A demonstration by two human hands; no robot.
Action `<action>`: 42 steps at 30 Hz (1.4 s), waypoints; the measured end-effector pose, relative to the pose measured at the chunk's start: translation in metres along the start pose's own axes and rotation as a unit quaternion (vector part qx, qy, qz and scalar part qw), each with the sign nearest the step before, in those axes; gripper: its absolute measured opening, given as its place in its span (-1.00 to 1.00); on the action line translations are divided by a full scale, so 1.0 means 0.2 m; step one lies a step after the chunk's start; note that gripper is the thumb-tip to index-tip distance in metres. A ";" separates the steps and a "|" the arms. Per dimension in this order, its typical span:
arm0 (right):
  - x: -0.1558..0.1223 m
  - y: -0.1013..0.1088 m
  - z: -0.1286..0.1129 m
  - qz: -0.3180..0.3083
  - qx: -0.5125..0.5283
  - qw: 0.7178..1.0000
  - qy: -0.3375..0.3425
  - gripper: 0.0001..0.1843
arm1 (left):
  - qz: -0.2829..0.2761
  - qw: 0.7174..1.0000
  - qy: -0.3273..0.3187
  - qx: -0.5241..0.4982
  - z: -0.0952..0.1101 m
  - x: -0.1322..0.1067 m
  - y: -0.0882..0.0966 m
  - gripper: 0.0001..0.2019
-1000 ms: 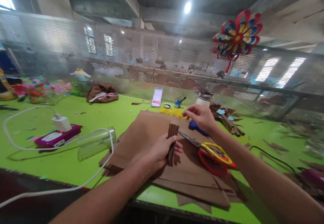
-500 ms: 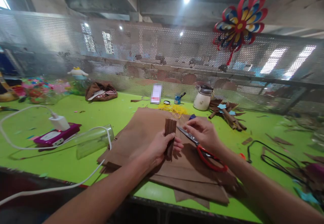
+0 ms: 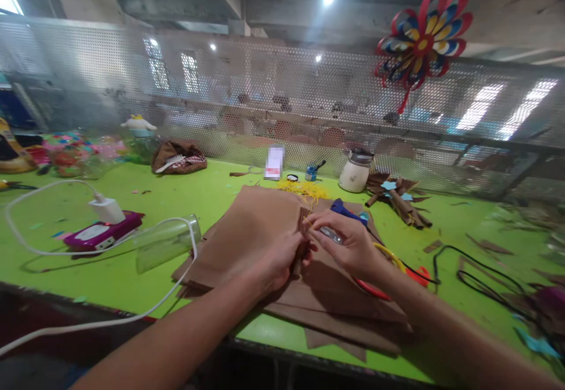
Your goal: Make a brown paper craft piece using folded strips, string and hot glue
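My left hand is closed round a small bundle of dark brown paper strips, held upright over a stack of brown paper sheets on the green table. My right hand has come against the bundle from the right, its fingertips pinching at the strips near the top. Under my right wrist lie the scissors with red and yellow handles, their blades partly hidden by the hand. A blue-handled tool lies just beyond my right hand.
On the left, a white charger cable loops past a clear plastic cup and a purple device. At the back stand a white jar, yellow shreds and rolled brown paper pieces. A black cord lies right. A mesh screen closes off the far side.
My right hand drew back from the far side of the table, passed over the scissors and now meets the strip bundle in my left hand. The left hand stayed put, lowering slightly.
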State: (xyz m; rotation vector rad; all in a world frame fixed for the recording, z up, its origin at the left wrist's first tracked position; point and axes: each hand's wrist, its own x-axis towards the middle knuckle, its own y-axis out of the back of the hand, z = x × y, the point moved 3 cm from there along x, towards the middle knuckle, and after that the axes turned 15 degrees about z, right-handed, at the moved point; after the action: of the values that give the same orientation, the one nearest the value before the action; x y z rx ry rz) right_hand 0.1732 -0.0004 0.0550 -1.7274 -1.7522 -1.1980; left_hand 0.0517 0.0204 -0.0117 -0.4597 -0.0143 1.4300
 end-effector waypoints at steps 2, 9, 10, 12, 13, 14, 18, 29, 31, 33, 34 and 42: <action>0.02 0.01 0.02 0.025 0.011 1.000 -0.012 -0.94 | -0.005 0.999 0.035 -0.017 0.00 0.01 0.00 -0.71; 0.16 0.08 0.12 0.091 0.039 0.988 -0.119 -0.89 | -0.032 0.993 0.104 -0.041 -0.03 0.03 0.02 -0.55; 0.18 0.07 0.12 0.080 0.044 0.988 -0.122 -0.89 | -0.029 0.994 0.101 -0.038 -0.03 0.03 0.02 -0.57; 0.19 0.03 0.11 0.047 0.056 0.991 -0.114 -0.89 | -0.019 0.994 0.097 -0.037 -0.03 0.03 0.02 -0.65; 0.19 0.01 0.10 0.029 0.058 0.992 -0.105 -0.90 | -0.010 0.995 0.087 -0.041 -0.03 0.03 0.02 -0.69; 0.18 -0.01 0.09 0.013 0.054 0.994 -0.094 -0.90 | -0.001 0.996 0.073 -0.045 -0.02 0.03 0.02 -0.73; 0.10 -0.07 0.03 -0.030 -0.023 0.998 -0.048 -0.92 | 0.025 0.996 0.037 -0.075 0.00 0.03 0.02 -0.80; -0.12 -0.16 -0.10 -0.041 -0.079 0.995 0.038 -0.89 | 0.013 0.983 0.068 -0.167 0.00 0.04 0.02 -0.84; -0.14 -0.17 -0.10 -0.052 -0.071 0.995 0.043 -0.88 | -0.003 0.983 0.075 -0.166 0.01 0.04 0.01 -0.88; -0.14 -0.17 -0.10 -0.052 -0.063 0.996 0.042 -0.88 | -0.003 0.986 0.084 -0.144 0.02 0.04 0.01 -0.92; -0.13 -0.16 -0.09 -0.041 -0.060 0.997 0.035 -0.89 | 0.006 0.988 0.088 -0.123 0.02 0.03 0.01 -0.93; 0.01 0.05 0.09 0.141 -0.060 0.988 -0.027 -0.93 | -0.014 0.984 0.165 -0.066 0.02 -0.01 0.01 -0.89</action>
State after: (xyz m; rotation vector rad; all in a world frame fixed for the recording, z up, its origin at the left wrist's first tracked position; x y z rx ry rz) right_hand 0.1867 0.0135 0.0489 -2.0151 -1.4267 -1.1593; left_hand 0.0492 0.0202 -0.0087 -0.7990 0.1517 1.3153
